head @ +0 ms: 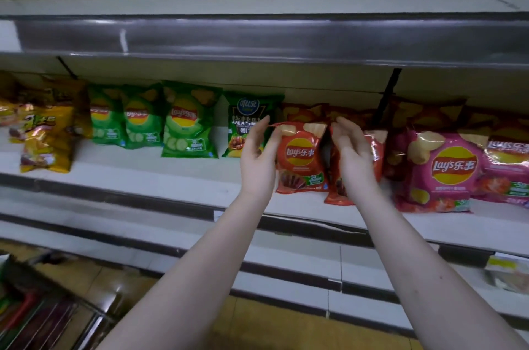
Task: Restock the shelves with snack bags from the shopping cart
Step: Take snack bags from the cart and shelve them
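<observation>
Left hand [259, 155] up at the shelf [143, 178], back toward the camera, fingers nearly straight and a little spread, curled round nothing; thumb laid against the left edge of a red Lay's bag [300, 157], no pinch to be seen. Right hand [355, 155] up beside it, fingers loose and nearly straight, palm spread over the front of a second red bag [377, 149], thumb toward the first bag, nothing wrapped round.

First red bag upright on the shelf, between the two hands, touching the left thumb and just clear of the right one. Second red bag mostly hidden behind the right hand, only its right side and a bottom corner showing, close beside the first. More red bags [303, 112] standing in a row behind, just beyond both sets of fingertips.

Behind the left fingers, a dark green bag [249, 117], partly covered by them. Farther left of that hand, three light green Lay's bags [187, 120] upright side by side, then a loose heap of yellow bags [48, 137] well away. Just right of the right hand, pink Lay's bags [446, 169], the nearest just beside the second red bag. Above both hands, a grey shelf rail [257, 34]. Far below the left forearm, at the bottom corner, part of a shopping cart [43, 318], blurred, contents not readable
</observation>
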A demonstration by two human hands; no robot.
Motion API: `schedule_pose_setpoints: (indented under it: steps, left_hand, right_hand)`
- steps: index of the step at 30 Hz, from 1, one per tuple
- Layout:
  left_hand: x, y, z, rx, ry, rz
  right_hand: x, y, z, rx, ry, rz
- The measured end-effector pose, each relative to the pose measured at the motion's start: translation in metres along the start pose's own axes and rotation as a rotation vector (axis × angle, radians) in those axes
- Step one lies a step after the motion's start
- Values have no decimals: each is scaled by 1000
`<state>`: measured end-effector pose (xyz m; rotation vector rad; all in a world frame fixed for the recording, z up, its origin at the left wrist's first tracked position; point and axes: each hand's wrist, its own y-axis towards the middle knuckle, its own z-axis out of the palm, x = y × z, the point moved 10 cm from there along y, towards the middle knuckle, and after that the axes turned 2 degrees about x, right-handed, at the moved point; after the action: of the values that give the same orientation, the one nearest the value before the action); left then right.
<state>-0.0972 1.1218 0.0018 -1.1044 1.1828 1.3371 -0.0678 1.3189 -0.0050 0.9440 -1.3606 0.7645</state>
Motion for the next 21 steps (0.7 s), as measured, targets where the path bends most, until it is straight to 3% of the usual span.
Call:
schedule_pose_setpoints:
  steps: [8,21]
  left_hand:
    - [-35,-41,-156,-140,-11,44]
    - [-66,-217,-582,-788,82,29]
  right_hand:
    - [29,-81,162,310,85,-25]
    - [34,-347,512,894,133,38]
